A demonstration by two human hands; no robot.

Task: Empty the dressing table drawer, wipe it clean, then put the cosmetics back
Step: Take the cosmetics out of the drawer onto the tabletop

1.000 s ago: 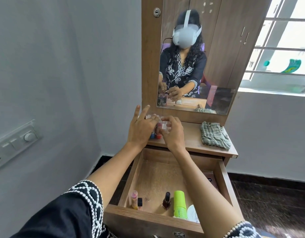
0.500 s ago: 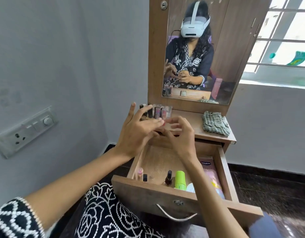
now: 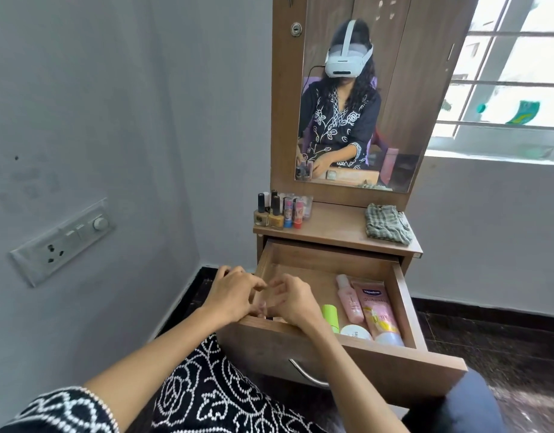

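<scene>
The wooden drawer (image 3: 405, 296) of the dressing table is pulled out. At its right side lie a green tube (image 3: 330, 317), a pink spray bottle (image 3: 347, 300), a pink Vaseline tube (image 3: 378, 310) and a white jar (image 3: 355, 332). My left hand (image 3: 235, 292) and my right hand (image 3: 293, 300) are close together over the drawer's front left corner, fingers curled downward. They hide whatever lies under them, and nothing shows between the fingers. On the tabletop (image 3: 332, 226) stand nail polish bottles (image 3: 274, 214) and two lip balms (image 3: 293, 212).
A folded green checked cloth (image 3: 388, 225) lies on the right of the tabletop. The mirror (image 3: 357, 104) rises behind it. A grey wall with a switch board (image 3: 63, 242) is close on the left. A window (image 3: 503, 73) is at the right.
Both hands have come down from the bottles on the tabletop to the drawer's front left corner. The view has pulled back and tilted down, showing more of the drawer.
</scene>
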